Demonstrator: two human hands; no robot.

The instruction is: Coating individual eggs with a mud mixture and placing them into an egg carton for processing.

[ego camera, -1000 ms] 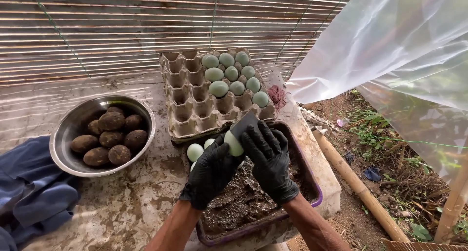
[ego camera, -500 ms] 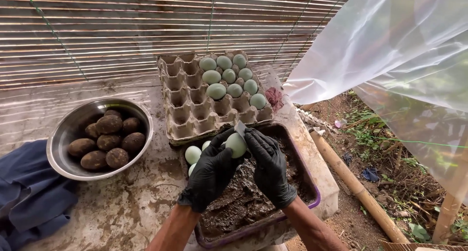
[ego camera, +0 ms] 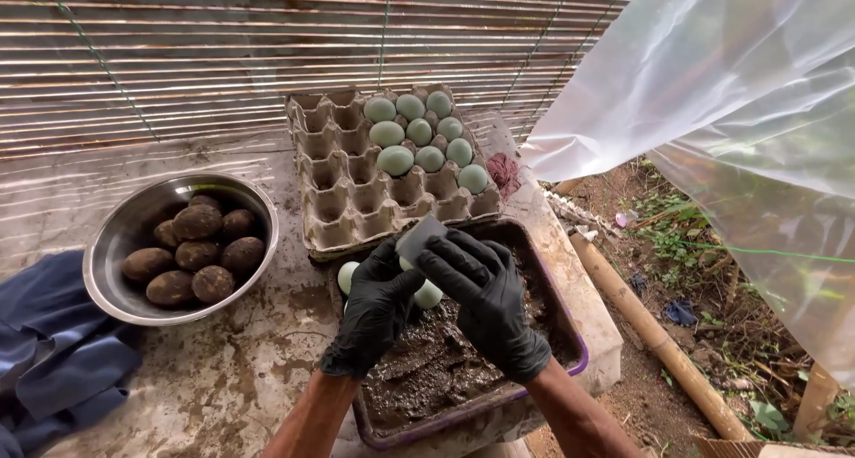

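Both gloved hands have come down closer over the purple-rimmed tray of dark mud [ego camera: 561,369], so the coating work sits right above the mud now. The left hand [ego camera: 378,307] cups a pale green egg [ego camera: 428,294], its grip closed on it, while the right hand [ego camera: 485,302] pinches a small grey pad [ego camera: 419,236] against it. The egg carton [ego camera: 343,204] and the steel bowl of mud-coated eggs [ego camera: 134,244] lie unmoved on the surface.

Probably a rural outdoor work shelter: bamboo-slat wall [ego camera: 223,57], plastic sheeting [ego camera: 712,93], bare ground [ego camera: 704,280].
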